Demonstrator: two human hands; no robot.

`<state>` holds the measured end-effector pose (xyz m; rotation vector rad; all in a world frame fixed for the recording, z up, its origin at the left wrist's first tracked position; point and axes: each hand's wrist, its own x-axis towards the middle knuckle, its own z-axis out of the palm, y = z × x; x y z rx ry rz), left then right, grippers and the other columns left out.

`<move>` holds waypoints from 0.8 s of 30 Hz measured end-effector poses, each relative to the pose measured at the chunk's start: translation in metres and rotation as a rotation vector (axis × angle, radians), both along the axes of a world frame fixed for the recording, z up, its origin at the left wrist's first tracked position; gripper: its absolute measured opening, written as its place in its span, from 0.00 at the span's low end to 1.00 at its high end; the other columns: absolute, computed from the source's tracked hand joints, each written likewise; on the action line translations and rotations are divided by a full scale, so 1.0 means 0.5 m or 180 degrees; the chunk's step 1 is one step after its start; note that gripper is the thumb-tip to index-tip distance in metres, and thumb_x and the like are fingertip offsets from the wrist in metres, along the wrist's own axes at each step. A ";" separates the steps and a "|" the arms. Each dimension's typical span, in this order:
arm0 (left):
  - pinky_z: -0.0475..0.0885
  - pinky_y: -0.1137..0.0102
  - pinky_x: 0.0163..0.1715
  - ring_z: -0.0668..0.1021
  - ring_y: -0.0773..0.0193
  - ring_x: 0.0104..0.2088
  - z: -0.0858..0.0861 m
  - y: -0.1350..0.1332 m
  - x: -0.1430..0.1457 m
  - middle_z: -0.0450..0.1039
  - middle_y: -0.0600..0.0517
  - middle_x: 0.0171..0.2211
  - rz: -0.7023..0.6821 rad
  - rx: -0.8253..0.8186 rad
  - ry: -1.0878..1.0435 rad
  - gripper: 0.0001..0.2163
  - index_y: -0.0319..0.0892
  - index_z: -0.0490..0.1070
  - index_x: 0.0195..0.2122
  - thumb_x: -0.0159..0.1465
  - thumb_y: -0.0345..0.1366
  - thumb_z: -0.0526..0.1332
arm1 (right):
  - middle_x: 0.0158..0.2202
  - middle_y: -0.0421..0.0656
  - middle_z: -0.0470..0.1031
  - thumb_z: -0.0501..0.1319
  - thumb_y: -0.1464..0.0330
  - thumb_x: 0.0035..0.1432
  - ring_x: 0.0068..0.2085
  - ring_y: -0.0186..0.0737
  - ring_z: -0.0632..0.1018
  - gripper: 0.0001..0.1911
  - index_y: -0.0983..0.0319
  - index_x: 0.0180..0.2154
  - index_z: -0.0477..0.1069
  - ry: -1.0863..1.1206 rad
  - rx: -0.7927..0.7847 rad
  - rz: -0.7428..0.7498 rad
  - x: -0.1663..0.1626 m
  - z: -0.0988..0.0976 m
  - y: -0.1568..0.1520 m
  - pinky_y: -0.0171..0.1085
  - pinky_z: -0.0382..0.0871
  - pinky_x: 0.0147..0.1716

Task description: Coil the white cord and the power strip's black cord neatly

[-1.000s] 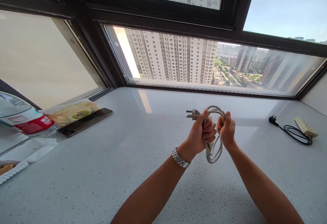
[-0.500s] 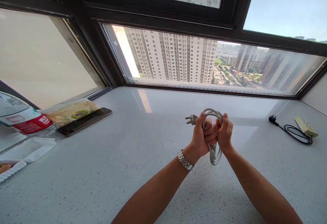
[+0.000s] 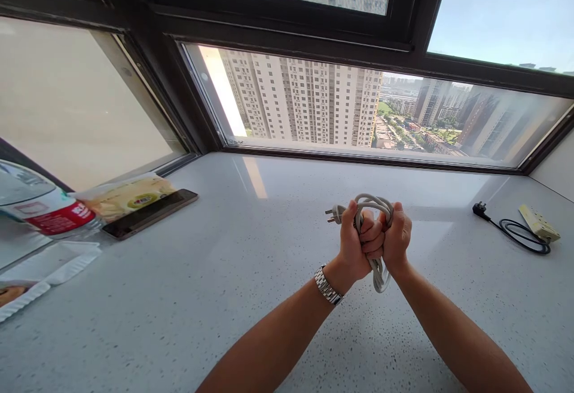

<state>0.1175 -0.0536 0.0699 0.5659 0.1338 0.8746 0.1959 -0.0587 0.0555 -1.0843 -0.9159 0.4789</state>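
A coiled grey-white power cord (image 3: 380, 276) is held up above the speckled white counter (image 3: 215, 297). My left hand (image 3: 356, 240), with a metal watch on its wrist, is closed around the coil. The cord's plug (image 3: 336, 214) sticks out to the left of my left thumb, its prongs pointing left. Pressed close against it, my right hand (image 3: 396, 234) is closed on the right side of the same coil. Loops of cord show above both fists and hang below them. The cord's other end is hidden.
On the right lie a black plug cord (image 3: 522, 231) and a cream power strip (image 3: 538, 223). At left are a phone (image 3: 150, 213), a yellow packet (image 3: 130, 195), a large bottle with a red label (image 3: 60, 216) and a white tray (image 3: 67, 259). Windows (image 3: 368, 106) border the counter's back.
My right hand has turned slightly and moved a little right, with its thumb further over the coil. The upper loops have widened between the fists, and the lower loops have narrowed.
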 end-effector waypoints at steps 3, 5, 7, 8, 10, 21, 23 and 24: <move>0.43 0.81 0.07 0.46 0.79 0.10 -0.002 0.000 0.000 0.43 0.63 0.10 0.0029 0.0028 -0.0053 0.30 0.42 0.46 0.15 0.48 0.57 0.65 | 0.14 0.36 0.57 0.47 0.46 0.58 0.17 0.31 0.59 0.29 0.60 0.15 0.56 -0.0093 0.0058 -0.0020 0.000 0.000 0.001 0.34 0.56 0.18; 0.44 0.81 0.07 0.46 0.79 0.10 -0.002 0.000 0.000 0.43 0.63 0.10 0.0050 0.0010 -0.0067 0.30 0.42 0.47 0.15 0.48 0.56 0.65 | 0.14 0.36 0.57 0.47 0.46 0.58 0.17 0.31 0.59 0.30 0.60 0.15 0.56 -0.0158 0.0089 -0.0035 0.000 0.000 0.001 0.33 0.56 0.18; 0.44 0.81 0.07 0.46 0.79 0.10 -0.002 0.000 0.000 0.43 0.63 0.10 0.0059 -0.0026 -0.0060 0.30 0.42 0.47 0.15 0.47 0.57 0.66 | 0.13 0.36 0.56 0.47 0.46 0.59 0.17 0.31 0.59 0.30 0.60 0.15 0.55 -0.0229 0.0118 -0.0065 0.000 -0.001 0.001 0.33 0.56 0.18; 0.44 0.81 0.06 0.47 0.79 0.10 -0.001 -0.001 0.000 0.43 0.63 0.10 0.0068 -0.0040 -0.0055 0.30 0.42 0.47 0.15 0.46 0.57 0.66 | 0.13 0.36 0.56 0.46 0.46 0.59 0.17 0.31 0.59 0.30 0.60 0.15 0.56 -0.0265 0.0136 -0.0076 0.000 -0.001 0.001 0.33 0.56 0.18; 0.44 0.81 0.06 0.47 0.78 0.10 -0.001 -0.001 0.000 0.43 0.63 0.10 0.0086 -0.0062 -0.0036 0.30 0.42 0.47 0.15 0.47 0.57 0.65 | 0.13 0.36 0.57 0.46 0.47 0.60 0.17 0.31 0.59 0.30 0.60 0.16 0.56 -0.0314 0.0165 -0.0092 -0.001 -0.002 0.001 0.33 0.55 0.18; 0.45 0.81 0.07 0.48 0.78 0.10 0.003 0.012 -0.008 0.43 0.63 0.10 0.0016 -0.0246 0.0132 0.29 0.41 0.48 0.15 0.50 0.56 0.64 | 0.14 0.36 0.59 0.44 0.46 0.59 0.18 0.32 0.61 0.30 0.60 0.16 0.59 -0.0239 -0.0081 -0.0091 -0.001 -0.003 0.010 0.34 0.56 0.19; 0.45 0.81 0.07 0.48 0.78 0.10 -0.002 0.022 -0.009 0.44 0.63 0.10 -0.0001 -0.0306 0.0241 0.29 0.41 0.48 0.15 0.50 0.56 0.64 | 0.13 0.37 0.58 0.43 0.47 0.59 0.18 0.32 0.61 0.30 0.60 0.16 0.58 -0.0206 -0.0181 -0.0028 0.000 -0.010 0.017 0.34 0.56 0.20; 0.45 0.81 0.07 0.48 0.78 0.10 -0.006 0.028 -0.009 0.44 0.63 0.10 0.0006 -0.0342 0.0294 0.28 0.41 0.48 0.15 0.50 0.56 0.64 | 0.13 0.36 0.58 0.43 0.47 0.60 0.18 0.32 0.61 0.30 0.60 0.16 0.58 -0.0190 -0.0237 0.0007 0.000 -0.016 0.021 0.34 0.56 0.19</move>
